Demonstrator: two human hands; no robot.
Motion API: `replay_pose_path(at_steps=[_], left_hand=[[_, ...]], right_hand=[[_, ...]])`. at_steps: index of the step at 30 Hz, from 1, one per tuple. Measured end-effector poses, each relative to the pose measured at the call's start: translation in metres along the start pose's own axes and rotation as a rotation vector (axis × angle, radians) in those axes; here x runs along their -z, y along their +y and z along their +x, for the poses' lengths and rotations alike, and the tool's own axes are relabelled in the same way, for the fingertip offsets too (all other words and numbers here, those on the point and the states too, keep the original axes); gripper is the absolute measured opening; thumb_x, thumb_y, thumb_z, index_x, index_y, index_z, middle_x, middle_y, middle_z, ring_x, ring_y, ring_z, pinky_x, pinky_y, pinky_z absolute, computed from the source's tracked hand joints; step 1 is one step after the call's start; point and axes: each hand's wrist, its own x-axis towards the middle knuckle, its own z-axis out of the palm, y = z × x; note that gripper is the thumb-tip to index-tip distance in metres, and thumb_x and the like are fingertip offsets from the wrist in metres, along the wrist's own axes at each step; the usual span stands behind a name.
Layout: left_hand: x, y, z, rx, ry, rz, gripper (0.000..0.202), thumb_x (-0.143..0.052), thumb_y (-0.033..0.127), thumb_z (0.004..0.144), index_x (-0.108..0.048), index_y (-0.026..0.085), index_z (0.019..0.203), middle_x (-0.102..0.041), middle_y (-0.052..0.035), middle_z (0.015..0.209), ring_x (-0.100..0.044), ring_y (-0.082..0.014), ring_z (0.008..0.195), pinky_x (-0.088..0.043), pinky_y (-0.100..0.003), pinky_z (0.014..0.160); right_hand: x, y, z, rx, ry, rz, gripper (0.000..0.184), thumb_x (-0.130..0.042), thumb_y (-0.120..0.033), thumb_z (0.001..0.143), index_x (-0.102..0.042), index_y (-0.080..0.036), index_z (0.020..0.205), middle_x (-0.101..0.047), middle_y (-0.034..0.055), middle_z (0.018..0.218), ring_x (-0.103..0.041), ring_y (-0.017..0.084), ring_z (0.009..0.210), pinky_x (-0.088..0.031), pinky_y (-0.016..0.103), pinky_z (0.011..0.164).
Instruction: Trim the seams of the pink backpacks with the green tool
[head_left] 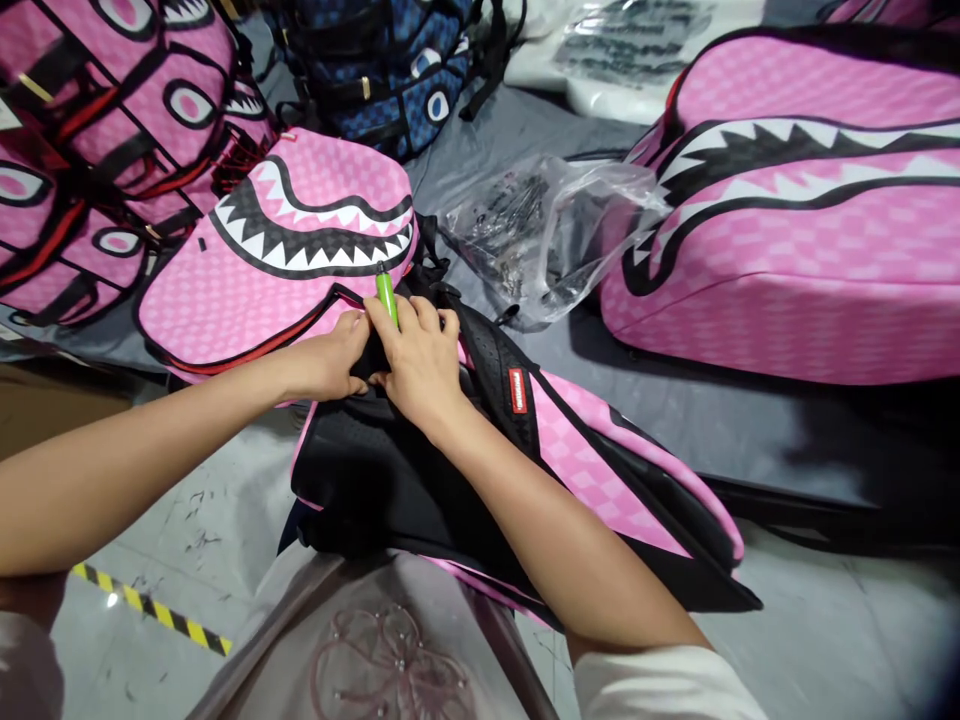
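Observation:
A pink-and-black backpack (pixel 611 465) lies across my lap, with black padded panels and a small red label on a strap. Its pink checkered part (pixel 195 300) carries a printed shark mouth. My left hand (pixel 337 358) pinches black material at the bag's upper edge; its fingertips are partly hidden there. Right beside it, my right hand (pixel 420 365) presses on the same edge. A slim green pen-like tool (pixel 386 297) with a dark tip is held in my right hand and points away from me. The fingers of both hands nearly meet.
Several pink backpacks (pixel 120 150) are piled at the left, and a blue checkered one (pixel 375 75) stands behind. A clear plastic bag (pixel 555 240) rests on the grey-covered table (pixel 720 420). Another large pink bag (pixel 817 270) lies at the right.

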Motion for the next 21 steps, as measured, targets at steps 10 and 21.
replay_pose_path(at_steps=[10, 21], left_hand=[[0.011, 0.007, 0.004, 0.059, -0.107, -0.018, 0.072, -0.060, 0.031, 0.076, -0.033, 0.011, 0.140, -0.048, -0.0149, 0.126, -0.062, -0.0214, 0.087, -0.051, -0.034, 0.076], [0.012, 0.001, 0.002, -0.001, -0.083, -0.137, 0.100, -0.062, 0.026, 0.075, -0.006, 0.023, 0.159, -0.046, -0.0152, 0.142, -0.065, -0.0230, 0.103, -0.050, -0.034, 0.090]], right_hand=[[-0.005, 0.003, 0.004, -0.004, 0.006, 0.027, 0.084, -0.080, -0.023, 0.080, -0.040, -0.021, 0.154, -0.050, 0.0167, 0.152, -0.041, 0.037, 0.138, -0.030, 0.055, 0.112], [0.026, 0.025, -0.049, 0.153, 0.282, 0.385, 0.050, -0.046, -0.025, 0.101, -0.043, -0.017, 0.151, -0.065, 0.0124, 0.135, -0.061, 0.023, 0.119, -0.042, 0.041, 0.106]])
